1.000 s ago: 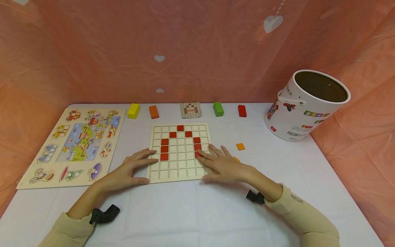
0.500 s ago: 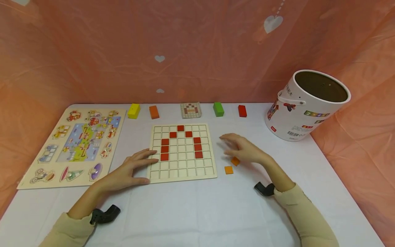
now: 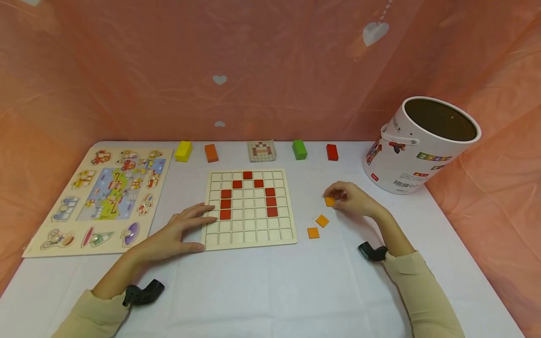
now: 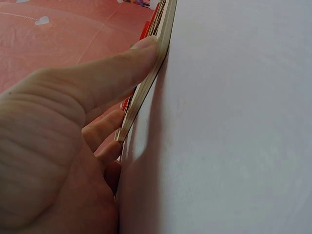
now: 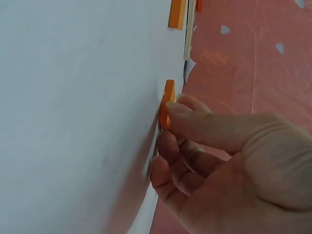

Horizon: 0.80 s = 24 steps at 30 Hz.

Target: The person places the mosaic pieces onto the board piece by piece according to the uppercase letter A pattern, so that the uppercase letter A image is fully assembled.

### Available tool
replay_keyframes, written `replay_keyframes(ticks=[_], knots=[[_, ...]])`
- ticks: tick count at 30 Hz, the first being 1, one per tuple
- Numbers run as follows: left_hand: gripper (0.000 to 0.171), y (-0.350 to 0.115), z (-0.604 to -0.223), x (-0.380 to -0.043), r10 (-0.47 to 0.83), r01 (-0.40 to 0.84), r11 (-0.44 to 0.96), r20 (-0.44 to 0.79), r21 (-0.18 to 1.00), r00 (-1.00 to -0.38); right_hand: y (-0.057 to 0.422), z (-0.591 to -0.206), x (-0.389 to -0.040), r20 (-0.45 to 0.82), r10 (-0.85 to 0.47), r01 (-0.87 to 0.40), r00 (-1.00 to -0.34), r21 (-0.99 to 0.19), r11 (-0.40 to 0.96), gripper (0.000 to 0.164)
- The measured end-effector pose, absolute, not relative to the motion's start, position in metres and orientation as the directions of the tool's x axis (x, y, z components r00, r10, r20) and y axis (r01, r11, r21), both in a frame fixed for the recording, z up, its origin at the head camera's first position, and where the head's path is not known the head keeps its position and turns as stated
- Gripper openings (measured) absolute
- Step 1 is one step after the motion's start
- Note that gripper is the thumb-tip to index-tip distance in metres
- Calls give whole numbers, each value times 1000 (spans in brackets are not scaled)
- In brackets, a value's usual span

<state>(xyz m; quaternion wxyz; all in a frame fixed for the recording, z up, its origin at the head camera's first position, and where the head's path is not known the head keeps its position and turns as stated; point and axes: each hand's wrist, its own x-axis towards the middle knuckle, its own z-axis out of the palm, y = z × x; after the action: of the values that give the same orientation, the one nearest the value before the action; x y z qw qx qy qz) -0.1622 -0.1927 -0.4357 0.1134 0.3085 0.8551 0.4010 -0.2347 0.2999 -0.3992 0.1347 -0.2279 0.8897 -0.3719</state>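
My left hand rests at the left edge of a wooden grid board, fingers relaxed along the rim and thumb at the near corner. In the left wrist view the thumb lies against the board's layered edge. Several red square tiles sit in its cells as a peak with two sides. To the right of the board, my right hand pinches an orange square tile between thumb and fingers, low over the cloth. Two more orange tiles lie between that hand and the board.
A picture card with a grid pattern lies behind the board, between yellow, orange, green and red blocks. A knob puzzle lies at left; a white bucket stands at back right.
My right hand has left the board's right side, moved right past the two loose orange tiles, and taken hold of the farthest one. The left hand has stayed in place.
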Motion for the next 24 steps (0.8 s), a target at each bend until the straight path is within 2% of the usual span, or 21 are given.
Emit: replay_keyframes(ticks=[7, 13, 16, 24], knots=[[67, -192, -436, -163, 616, 430, 484, 52, 762, -786, 293, -395, -234, -82, -498, -310, -863, -692, 652, 17], [67, -193, -436, -162, 611, 417, 483, 45, 770, -790, 262, -386, -244, -72, -528, -332, -846, -704, 628, 15], [67, -193, -436, -162, 611, 417, 482, 45, 770, -790, 236, -382, -253, -82, -586, -350, -806, -732, 584, 16], [66, -192, -436, -162, 609, 419, 486, 47, 767, -792, 157, -375, -281, -73, -758, -420, -648, -796, 436, 16]])
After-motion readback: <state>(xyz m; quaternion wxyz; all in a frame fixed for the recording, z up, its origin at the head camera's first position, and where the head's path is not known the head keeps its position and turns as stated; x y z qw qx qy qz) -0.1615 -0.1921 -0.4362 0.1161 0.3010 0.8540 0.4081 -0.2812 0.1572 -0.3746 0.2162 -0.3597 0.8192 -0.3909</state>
